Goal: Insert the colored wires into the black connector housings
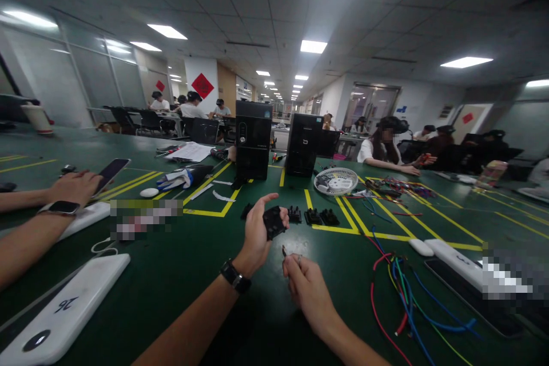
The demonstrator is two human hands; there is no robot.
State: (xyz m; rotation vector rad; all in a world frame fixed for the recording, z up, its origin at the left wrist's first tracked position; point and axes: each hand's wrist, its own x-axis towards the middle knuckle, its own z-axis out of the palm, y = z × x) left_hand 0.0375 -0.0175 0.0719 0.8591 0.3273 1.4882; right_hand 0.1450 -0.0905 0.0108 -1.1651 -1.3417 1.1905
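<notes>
My left hand (pixel 255 234), with a dark watch at the wrist, is closed on a small black plastic block (pixel 274 223) with recesses in its face. The thumb is raised beside it. My right hand (pixel 305 283), wearing a ring, pinches a small thin piece with a metallic tip (pixel 283 250); its kind is too small to tell. That tip points up, just below the black block and apart from it. Beyond my hands, several similar black blocks (pixel 321 217) stand on the green table (pixel 240 331). One of them is partly hidden behind my left hand.
Coloured wires (pixel 403 291) lie at the right, near a white device (pixel 454 257). A white basket (pixel 335 181) and two black boxes (pixel 253 143) stand farther back. At left, another person's hand (pixel 72 189) holds a phone (pixel 112 174) above a white device (pixel 68 303). A co-worker (pixel 386 148) sits opposite.
</notes>
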